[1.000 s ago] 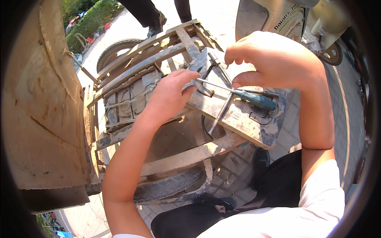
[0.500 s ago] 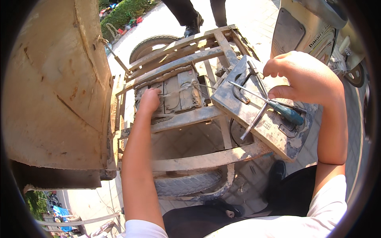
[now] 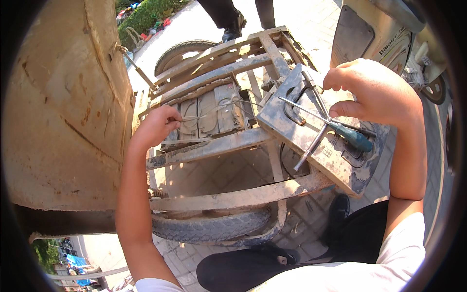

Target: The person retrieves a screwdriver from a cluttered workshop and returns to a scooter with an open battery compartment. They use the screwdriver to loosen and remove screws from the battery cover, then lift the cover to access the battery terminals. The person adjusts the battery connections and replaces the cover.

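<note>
My left hand [image 3: 159, 125] is closed in a pinch on a thin, pale wire [image 3: 197, 117]. The wire runs right across the dusty, block-like batteries [image 3: 208, 108] set in a rusty metal frame [image 3: 219, 146]. To the right, my right hand [image 3: 362, 92] hovers with loosely curled fingers and thumb apart over a grey, dirty flat case [image 3: 335, 165]. On the case lies a screwdriver with a green handle [image 3: 351, 137], its shaft close by my thumb. A metal T-shaped wrench [image 3: 311, 148] crosses beneath the screwdriver.
A large rusty panel [image 3: 68, 112] stands upright at the left. Wheels show at the frame's near side [image 3: 214, 226] and far side [image 3: 182, 51]. Another person's dark shoe [image 3: 235, 28] is beyond the frame. A light-coloured scooter [image 3: 384, 44] stands at the far right.
My left hand has moved left from over the batteries, drawing the wire's end toward the rusty panel. My right hand and the tools stay almost where they were.
</note>
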Tool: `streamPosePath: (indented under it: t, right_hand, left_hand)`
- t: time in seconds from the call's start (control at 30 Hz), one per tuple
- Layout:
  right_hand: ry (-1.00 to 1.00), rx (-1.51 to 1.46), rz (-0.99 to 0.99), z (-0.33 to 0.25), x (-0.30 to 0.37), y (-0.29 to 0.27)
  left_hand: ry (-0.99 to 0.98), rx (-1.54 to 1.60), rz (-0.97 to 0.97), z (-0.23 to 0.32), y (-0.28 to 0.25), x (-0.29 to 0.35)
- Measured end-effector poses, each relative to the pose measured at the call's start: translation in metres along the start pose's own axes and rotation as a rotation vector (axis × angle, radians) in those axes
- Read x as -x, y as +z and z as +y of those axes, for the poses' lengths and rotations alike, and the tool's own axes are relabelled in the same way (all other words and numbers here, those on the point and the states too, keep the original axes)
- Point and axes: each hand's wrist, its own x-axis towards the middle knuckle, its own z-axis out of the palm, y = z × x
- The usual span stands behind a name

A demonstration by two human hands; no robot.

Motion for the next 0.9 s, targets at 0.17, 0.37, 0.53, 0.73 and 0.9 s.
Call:
streamPosePath:
  t: [0.17,0.37,0.53,0.73,0.9]
  right_hand:
    - [0.041,0.002,-0.101,-0.006,-0.014,0.002]
    - [-0.042,-0.034,-0.067,-0.014,-0.019,0.003]
    - [0.034,-0.008,-0.131,-0.015,-0.016,-0.001]
    - [-0.044,-0.057,-0.045,-0.018,-0.008,-0.005]
    - [0.024,-0.042,-0.085,-0.016,-0.013,0.0]
  left_hand:
    - [0.103,0.024,-0.443,0.029,0.03,0.052]
    - [-0.027,-0.389,-0.414,0.047,0.068,0.034]
    - [0.118,-0.062,0.069,0.056,0.069,-0.031]
    - [0.162,-0.115,0.226,0.069,0.127,-0.093]
    - [0.155,0.257,0.273,0.112,0.142,-0.088]
